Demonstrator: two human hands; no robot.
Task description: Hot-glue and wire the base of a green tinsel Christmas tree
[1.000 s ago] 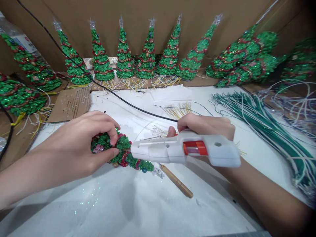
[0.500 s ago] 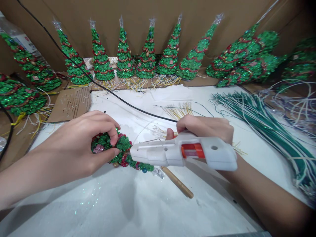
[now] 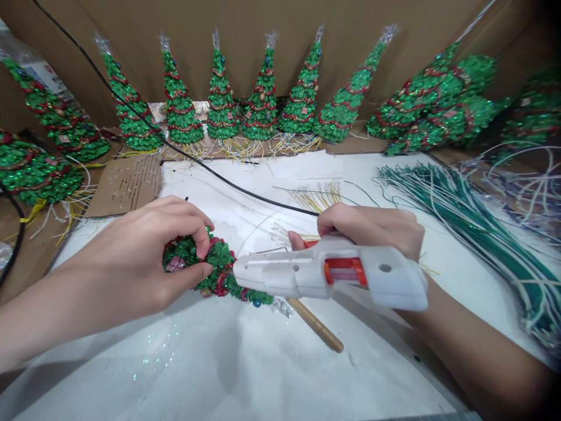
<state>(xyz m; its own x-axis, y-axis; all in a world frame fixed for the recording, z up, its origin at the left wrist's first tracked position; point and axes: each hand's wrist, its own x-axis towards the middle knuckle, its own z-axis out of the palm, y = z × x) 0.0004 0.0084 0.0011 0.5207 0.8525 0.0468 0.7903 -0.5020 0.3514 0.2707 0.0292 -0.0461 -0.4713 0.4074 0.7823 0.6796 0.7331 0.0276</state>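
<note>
Green glittery miniature Christmas tree [image 3: 217,272] lies sideways just above the white table [image 3: 245,362], left hand [image 3: 144,257] pinching its base steady. Right hand [image 3: 372,225] clenches a white-and-orange plastic glue gun [image 3: 328,275], nozzle touching the tree for gluing.

Glittery green cone-shaped tree ornament [image 3: 219,272] with red garland bands; white plastic glue gun [image 3: 328,275] with orange-red trigger window; white table [image 3: 245,362]; brown cardboard wall [image 3: 245,23]
</note>
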